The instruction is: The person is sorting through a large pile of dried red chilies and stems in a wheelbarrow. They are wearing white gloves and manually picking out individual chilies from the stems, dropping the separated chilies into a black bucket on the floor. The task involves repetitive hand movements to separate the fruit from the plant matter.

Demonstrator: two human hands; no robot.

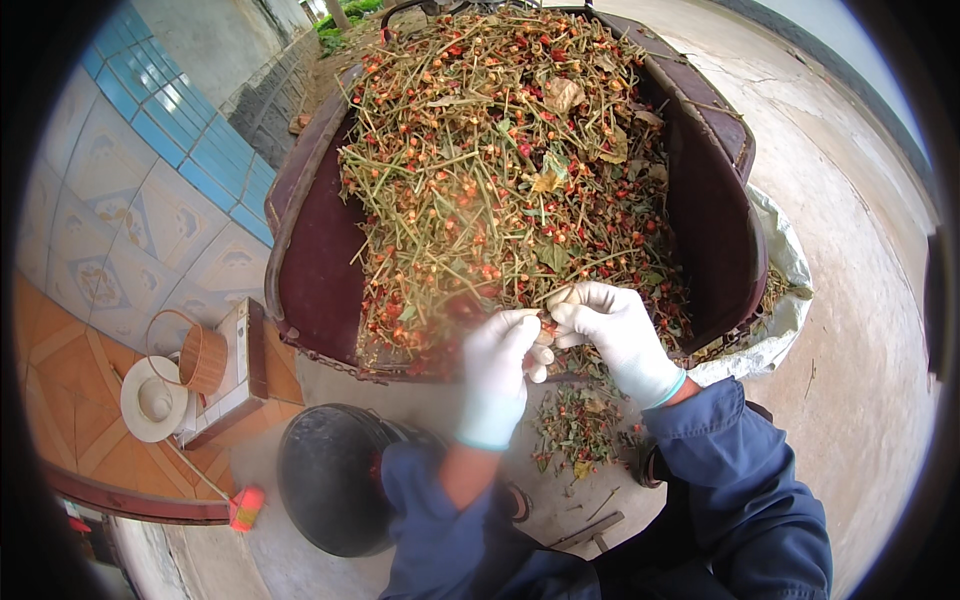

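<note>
My left hand [496,367] and my right hand [619,337], both in white knit gloves with pale green cuffs, meet above the near edge of a heap. Between their fingertips is a small plant piece [550,327], reddish and brown, mostly hidden by the fingers. Thumb and forefinger of each hand are pinched together on it. Beyond them rises the heap of cut stems, leaves and small red and orange fruits, perhaps chili peppers [480,172]. It fills a maroon metal cart bed [319,262] with upright sides. A blurred patch covers the view near my left hand.
A black bucket [330,480] stands at my left. Plant scraps [577,435] lie on the concrete below the cart. A white woven sack [780,315] sits right of it. Farther left are a wicker basket [204,360], a pale hat [154,399] and a red-ended broom [246,508].
</note>
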